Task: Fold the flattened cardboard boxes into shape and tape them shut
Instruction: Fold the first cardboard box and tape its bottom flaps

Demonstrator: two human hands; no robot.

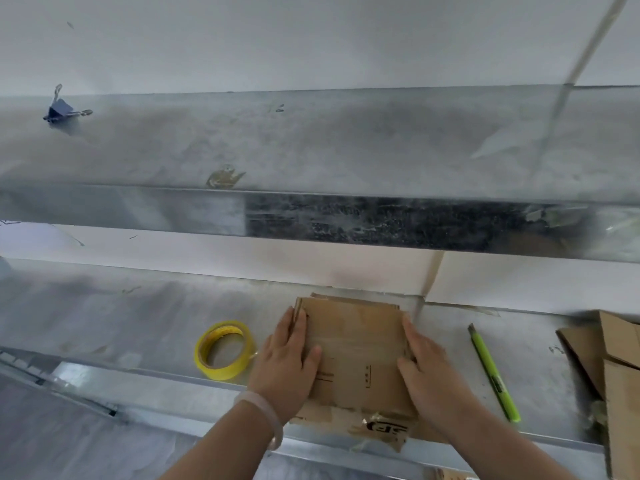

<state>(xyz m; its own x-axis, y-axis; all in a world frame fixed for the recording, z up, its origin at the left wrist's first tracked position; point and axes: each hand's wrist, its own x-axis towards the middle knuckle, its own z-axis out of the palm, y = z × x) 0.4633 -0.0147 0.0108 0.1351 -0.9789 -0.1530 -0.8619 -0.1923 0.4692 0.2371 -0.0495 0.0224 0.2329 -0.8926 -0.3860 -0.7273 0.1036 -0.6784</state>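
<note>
A flattened brown cardboard box (356, 348) lies on the metal shelf (121, 313), its near end with old tape hanging over the front edge. My left hand (289, 362) presses flat on its left side, fingers along the left edge. On the box's right edge rests my right hand (424, 365), fingers curled over the side. A roll of yellow tape (225, 349) lies flat just left of my left hand. To the right of the box a green utility knife (491, 372) lies lengthwise.
More flattened cardboard (609, 358) is stacked at the right end of the shelf. An upper metal shelf (311, 150) overhangs the work area, with a blue binder clip (60, 109) at its left. A white wall stands behind.
</note>
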